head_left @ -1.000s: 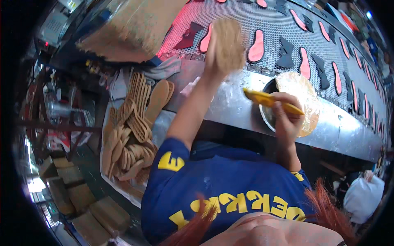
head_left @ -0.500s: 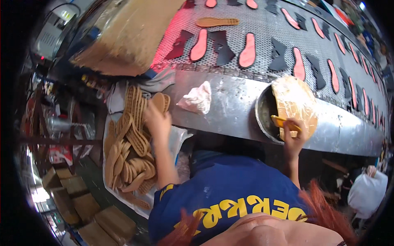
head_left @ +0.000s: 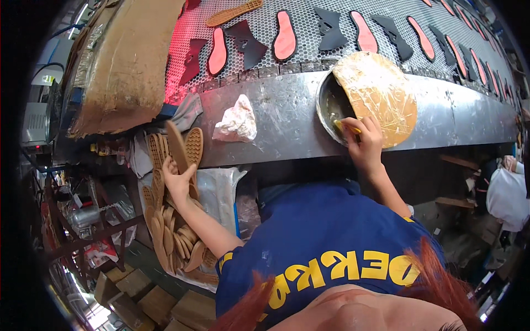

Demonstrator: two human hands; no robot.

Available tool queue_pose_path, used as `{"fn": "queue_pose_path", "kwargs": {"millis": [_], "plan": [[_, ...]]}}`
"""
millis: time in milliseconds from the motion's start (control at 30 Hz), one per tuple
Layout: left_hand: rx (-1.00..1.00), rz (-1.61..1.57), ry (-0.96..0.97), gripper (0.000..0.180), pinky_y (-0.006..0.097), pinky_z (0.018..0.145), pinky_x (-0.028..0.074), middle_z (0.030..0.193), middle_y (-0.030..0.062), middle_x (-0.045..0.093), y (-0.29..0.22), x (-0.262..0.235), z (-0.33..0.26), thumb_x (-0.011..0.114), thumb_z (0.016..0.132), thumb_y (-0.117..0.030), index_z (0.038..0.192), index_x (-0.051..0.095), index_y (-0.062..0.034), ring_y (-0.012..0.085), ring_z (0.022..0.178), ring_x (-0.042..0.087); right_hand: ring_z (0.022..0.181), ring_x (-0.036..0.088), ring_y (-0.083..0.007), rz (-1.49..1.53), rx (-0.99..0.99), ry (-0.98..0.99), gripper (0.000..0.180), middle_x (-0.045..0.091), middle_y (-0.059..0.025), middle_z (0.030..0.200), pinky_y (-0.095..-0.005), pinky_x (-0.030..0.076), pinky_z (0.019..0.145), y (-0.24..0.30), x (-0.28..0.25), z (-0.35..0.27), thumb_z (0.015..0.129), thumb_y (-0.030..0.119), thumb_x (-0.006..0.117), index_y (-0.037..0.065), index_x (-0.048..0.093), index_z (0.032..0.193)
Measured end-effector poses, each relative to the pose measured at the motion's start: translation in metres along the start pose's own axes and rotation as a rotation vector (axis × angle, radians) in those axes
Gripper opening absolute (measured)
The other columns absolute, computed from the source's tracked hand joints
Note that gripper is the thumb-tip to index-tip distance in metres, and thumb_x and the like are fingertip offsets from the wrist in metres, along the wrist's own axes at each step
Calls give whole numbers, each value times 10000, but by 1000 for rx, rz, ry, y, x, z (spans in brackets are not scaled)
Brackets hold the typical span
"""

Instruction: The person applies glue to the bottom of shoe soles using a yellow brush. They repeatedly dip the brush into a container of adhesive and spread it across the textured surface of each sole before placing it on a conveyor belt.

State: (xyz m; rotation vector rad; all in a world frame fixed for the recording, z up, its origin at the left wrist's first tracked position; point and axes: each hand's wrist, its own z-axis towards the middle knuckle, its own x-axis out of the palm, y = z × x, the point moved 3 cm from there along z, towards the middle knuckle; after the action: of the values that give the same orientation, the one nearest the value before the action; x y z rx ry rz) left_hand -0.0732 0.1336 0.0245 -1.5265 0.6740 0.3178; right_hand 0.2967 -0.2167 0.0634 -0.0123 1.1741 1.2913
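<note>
Since the earlier frame, a tan sole (head_left: 176, 144) has been raised from the pile (head_left: 179, 237) by the left grip (head_left: 179, 185), and the yellow tool (head_left: 353, 126) has been brought to the opening of the pot (head_left: 321, 107). The sole is pinched near its lower end between thumb and fingers and is held tilted, just above the pile, beside the counter (head_left: 287, 110). The tool is pinched by the right grip (head_left: 366, 142), its tip over the pot's opening; whether the contents are touched cannot be told. The pot is partly covered by a round tan lid (head_left: 386, 99). A crumpled white cloth (head_left: 237, 121) is noted on the counter, left of the pot. On the mesh belt (head_left: 256, 38) beyond, pink insoles (head_left: 285, 36), black pieces (head_left: 331, 30) and another tan sole are laid out.
</note>
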Motion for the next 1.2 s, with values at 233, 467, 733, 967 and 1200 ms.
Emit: {"fn": "queue_pose_path", "kwargs": {"millis": [233, 467, 733, 967, 1200], "plan": [[548, -905, 452, 730, 347, 838, 521, 1156, 182, 567, -143, 54, -54, 712, 835, -361, 1337, 380, 52, 240, 903, 643, 672, 585, -189, 347, 254, -16, 108, 611, -64, 800, -299, 464, 591, -9, 7, -5, 864, 64, 658, 41, 666, 968], [-124, -1413, 1183, 772, 398, 541, 612, 1316, 325, 422, -171, 162, -125, 263, 972, -588, 1431, 228, 31, 364, 878, 654, 840, 621, -164, 1231, 542, -231, 174, 597, -112, 1044, -290, 527, 738, -17, 7, 5, 988, 139, 506, 16, 538, 1108], [-160, -1279, 1282, 719, 397, 621, 616, 1359, 305, 403, -183, 179, -157, 246, 989, -540, 1447, 233, 14, 371, 1025, 609, 959, 551, -208, 829, -139, -376, 262, 558, -156, 1066, -317, 440, 849, 39, -18, 29, 896, 245, 663, 23, 573, 1002], [-86, -1178, 1301, 762, 374, 651, 607, 1369, 260, 412, -191, 171, -170, 249, 973, -591, 1436, 253, 14, 364, 1076, 588, 903, 620, -232, 562, -294, -342, 347, 553, -150, 1049, -315, 548, 736, 62, -19, 42, 796, 284, 753, 30, 658, 1014], [-97, -1088, 1279, 762, 359, 619, 605, 1324, 235, 461, -179, 170, -175, 266, 969, -601, 1424, 272, 10, 356, 1015, 621, 908, 634, -237, 583, -342, -313, 355, 547, -150, 1060, -320, 564, 718, 69, -12, 36, 787, 257, 767, 14, 646, 1016]]}}
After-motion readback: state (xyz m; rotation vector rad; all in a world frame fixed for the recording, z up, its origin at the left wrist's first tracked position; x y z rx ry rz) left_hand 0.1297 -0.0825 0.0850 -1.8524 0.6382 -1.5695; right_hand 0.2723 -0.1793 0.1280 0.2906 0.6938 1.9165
